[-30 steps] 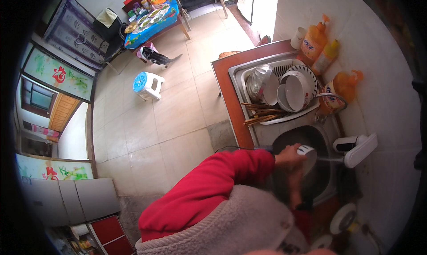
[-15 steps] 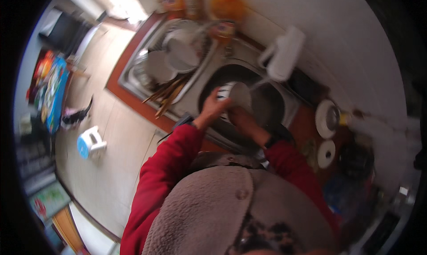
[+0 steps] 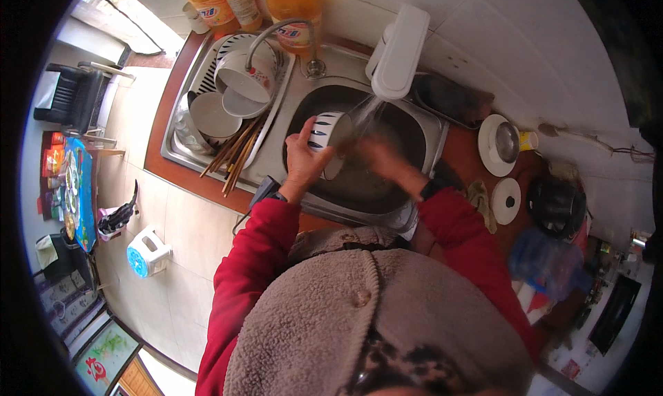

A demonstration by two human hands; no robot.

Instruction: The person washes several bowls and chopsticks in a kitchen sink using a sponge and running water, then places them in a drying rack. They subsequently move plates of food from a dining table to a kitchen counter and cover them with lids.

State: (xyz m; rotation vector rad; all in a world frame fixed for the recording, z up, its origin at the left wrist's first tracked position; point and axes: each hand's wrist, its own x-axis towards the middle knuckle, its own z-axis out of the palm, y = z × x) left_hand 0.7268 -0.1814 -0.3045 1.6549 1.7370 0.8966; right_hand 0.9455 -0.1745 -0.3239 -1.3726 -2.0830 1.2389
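Steel sink (image 3: 314, 95) set in a wooden worktop (image 3: 200, 182), left hand (image 3: 302, 162) gripping a white bowl with dark stripes (image 3: 330, 135) over the basin under running water (image 3: 366, 112), right hand (image 3: 383, 157) blurred beside it, grip unclear, washed bowls (image 3: 228, 95) and chopsticks (image 3: 238, 154) on the drainer at the left end.

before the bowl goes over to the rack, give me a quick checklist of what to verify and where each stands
1. Grip on the bowl: left hand holds the white bowl with dark stripes by its side, over the sink basin. Ok.
2. Rinsing: water pours from the white faucet unit by the bowl, and the right hand is blurred beside it. Cannot tell whether it is clean.
3. Room on the drying rack: white bowls already crowd it. Not ok.
4. Path to the rack: chopsticks lie across its near edge. Not ok.
5. Sleeves: red cuffs sit close to the wet basin. Cannot tell if dry.
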